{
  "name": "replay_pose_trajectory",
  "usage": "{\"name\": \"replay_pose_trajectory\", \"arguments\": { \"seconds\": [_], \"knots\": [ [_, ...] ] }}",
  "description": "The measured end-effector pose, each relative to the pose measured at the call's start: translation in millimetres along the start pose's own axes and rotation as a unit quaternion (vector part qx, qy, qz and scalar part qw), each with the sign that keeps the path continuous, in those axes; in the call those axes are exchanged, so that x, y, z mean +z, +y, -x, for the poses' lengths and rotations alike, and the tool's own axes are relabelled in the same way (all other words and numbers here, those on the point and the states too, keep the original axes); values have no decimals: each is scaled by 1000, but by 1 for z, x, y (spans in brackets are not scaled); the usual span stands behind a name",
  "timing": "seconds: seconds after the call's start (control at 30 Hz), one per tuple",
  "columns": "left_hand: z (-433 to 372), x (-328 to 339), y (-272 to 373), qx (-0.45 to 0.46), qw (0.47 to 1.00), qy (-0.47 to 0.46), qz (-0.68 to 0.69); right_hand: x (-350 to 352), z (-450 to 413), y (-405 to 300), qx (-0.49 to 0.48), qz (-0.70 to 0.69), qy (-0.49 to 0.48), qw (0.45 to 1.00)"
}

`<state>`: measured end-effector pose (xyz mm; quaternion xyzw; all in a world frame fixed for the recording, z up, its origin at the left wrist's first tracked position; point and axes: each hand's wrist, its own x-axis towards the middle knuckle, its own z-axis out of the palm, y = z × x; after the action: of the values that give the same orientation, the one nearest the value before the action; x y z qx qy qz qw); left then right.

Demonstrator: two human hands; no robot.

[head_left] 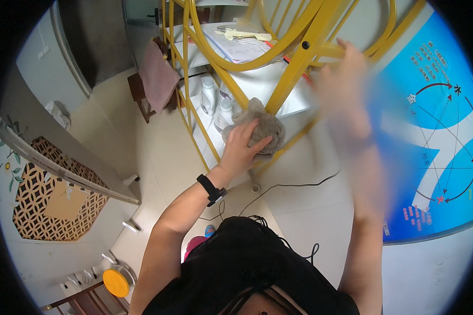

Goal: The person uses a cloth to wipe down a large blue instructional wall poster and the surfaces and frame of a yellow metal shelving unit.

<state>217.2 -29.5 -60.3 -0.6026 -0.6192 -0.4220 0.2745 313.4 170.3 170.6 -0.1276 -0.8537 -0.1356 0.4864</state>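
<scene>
A yellow metal shelf rack (289, 75) with curved bars stands in front of me. My left hand (242, 147), with a black band on its wrist, presses a bunched grey-brown cloth (270, 132) against the lower end of a thick yellow bar. Higher up on the right, my right hand (345, 73) is raised beside the rack's frame, its fingers at a yellow bar; blur hides whether they grip it. Behind the bars, white bottles (208, 96) stand on a lower white shelf, and papers (236, 45) with a pale plastic object (246, 34) lie on a higher one.
A blue poster (437, 130) with writing covers the wall at right. A dark cable (291, 185) runs over the tiled floor. A wooden chair with a pink cloth (157, 76) stands left of the rack. At lower left are a stool with a yellow top (116, 282) and a patterned panel (59, 201).
</scene>
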Motion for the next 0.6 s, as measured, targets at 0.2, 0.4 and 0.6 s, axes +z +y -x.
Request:
{"name": "replay_pose_trajectory", "arguments": {
  "seconds": [0.2,0.4,0.6],
  "knots": [
    [34,-2,-28,-120,990,-10,78,10,4,13,-68,21,33,997],
    [-5,-45,-43,-243,957,157,4,3,0,7,-50,16,21,998],
    [-52,-44,-24,-128,988,-81,26,9,-1,9,-22,16,24,999]
  ]
}}
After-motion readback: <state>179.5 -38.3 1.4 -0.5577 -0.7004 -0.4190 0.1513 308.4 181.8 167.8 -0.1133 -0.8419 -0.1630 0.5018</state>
